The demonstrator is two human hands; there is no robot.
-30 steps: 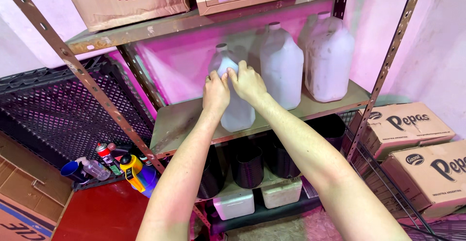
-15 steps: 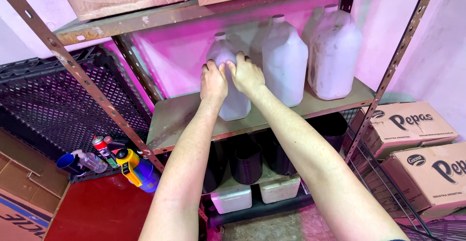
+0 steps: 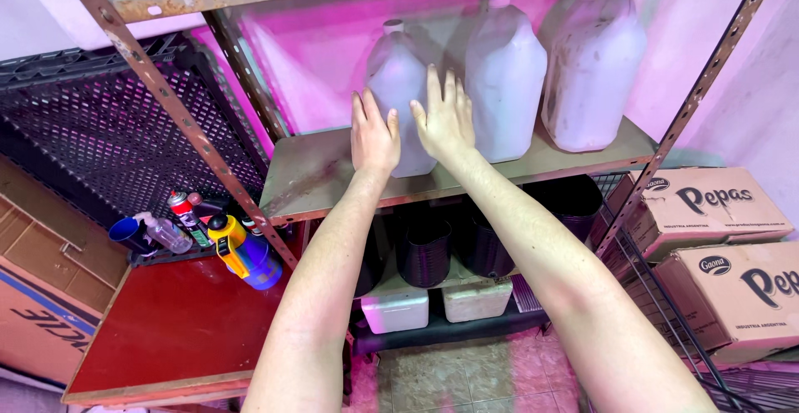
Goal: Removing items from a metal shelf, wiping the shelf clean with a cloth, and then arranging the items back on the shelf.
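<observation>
A translucent white plastic jug (image 3: 398, 80) stands upright on the middle shelf board (image 3: 316, 181) of a rusty metal rack. My left hand (image 3: 372, 134) lies flat against the jug's lower left side, fingers spread. On the jug's lower right front rests my right hand (image 3: 444, 113), fingers straight and pointing up. Neither hand closes around the jug. Two larger white jugs (image 3: 504, 80) (image 3: 593, 67) stand to its right on the same shelf.
Black pots (image 3: 426, 251) and white foam boxes (image 3: 395, 309) sit under the shelf. Spray cans and a blue-yellow bottle (image 3: 245, 253) lie on a red board (image 3: 166, 330) at left, beside black plastic crates (image 3: 100, 138). Stacked cardboard boxes (image 3: 716, 205) stand at right. A rack upright (image 3: 183, 117) crosses diagonally.
My hands have slid down from the jug's top and neck to its lower sides and opened flat. The jug stands on the shelf in about the same place.
</observation>
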